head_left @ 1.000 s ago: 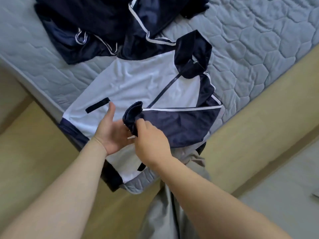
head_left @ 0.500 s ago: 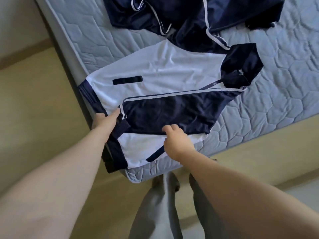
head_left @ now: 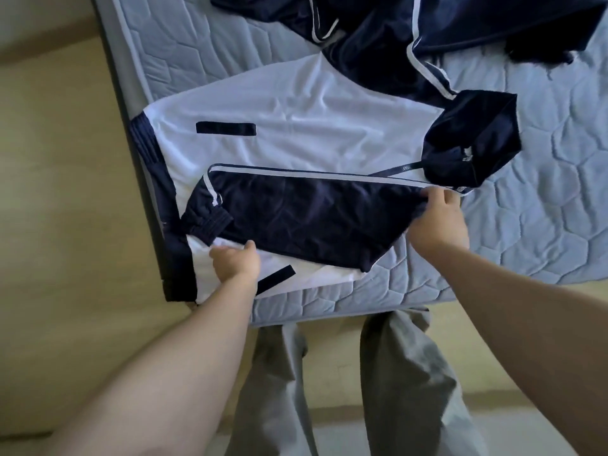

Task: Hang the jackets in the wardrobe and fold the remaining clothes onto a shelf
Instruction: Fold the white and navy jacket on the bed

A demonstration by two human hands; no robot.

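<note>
1. Both hands have shifted along the sleeve (head_left: 312,218): the left hand (head_left: 235,263) has come off the cuff end to the sleeve's near edge, and the right hand (head_left: 437,225) has gone out to the shoulder end.
2. Nearest of all, grey trousers (head_left: 404,373) stand on the floor (head_left: 65,209), right against the near edge of the mattress (head_left: 543,209).
3. Left hand: knuckles bent, fingers tucked down where sleeve meets white cloth, thumb touching the sleeve's edge. Whether it actually pinches cloth, I cannot tell.
4. Right hand: fingers curled over the sleeve's top at the shoulder, pinching the navy cloth there.
5. Sleeve, navy with a white stripe, lies folded flat across the jacket's front, cuff toward the mattress's left edge.
6. Jacket (head_left: 296,133), white with navy trim, is spread flat on the mattress's near-left corner, its navy hem band draped over the left edge.
7. Its navy collar (head_left: 477,136) points right, toward the mattress's middle, just beyond the right hand.
8. Farthest off, a heap of navy clothes (head_left: 427,34) with white stripes lies along the far side, overlapping the jacket's far shoulder.
</note>
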